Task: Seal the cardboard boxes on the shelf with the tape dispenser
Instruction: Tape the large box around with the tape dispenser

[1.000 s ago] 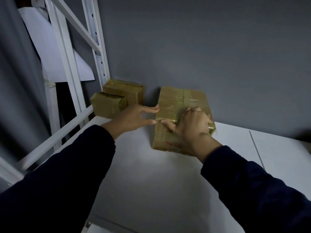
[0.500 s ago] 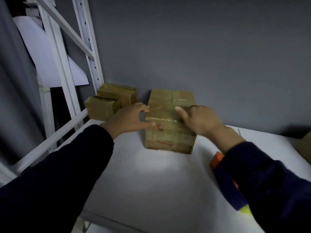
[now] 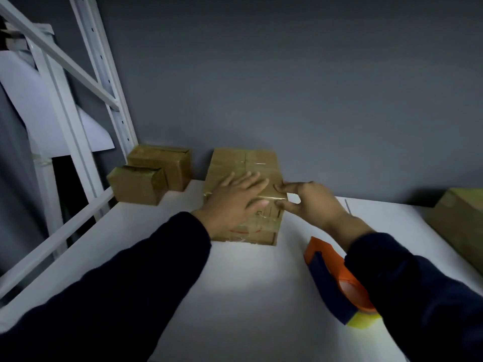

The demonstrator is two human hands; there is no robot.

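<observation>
The middle box point(image 3: 227, 163) is plain brown cardboard, matt and slightly creased, crossed by strips of clear tape point(image 3: 257, 163) that shine glossy where the light catches them. The front small box point(image 3: 136, 185), the rear small box point(image 3: 162, 162) and the box at the right edge point(image 3: 460, 223) show the same dull cardboard. The tape dispenser point(image 3: 337, 280) looks like smooth orange and dark blue plastic. The shelf board point(image 3: 235, 288) is white, smooth and matt, and its frame point(image 3: 104, 74) looks like white-painted metal. The sleeves point(image 3: 117, 296) are dark matt cloth.

My left hand point(image 3: 235, 202) lies flat on the taped box point(image 3: 245, 165); my right hand point(image 3: 311, 202) pinches its right edge, the tape dispenser point(image 3: 337, 278) on the shelf point(image 3: 235, 283) nearby.
</observation>
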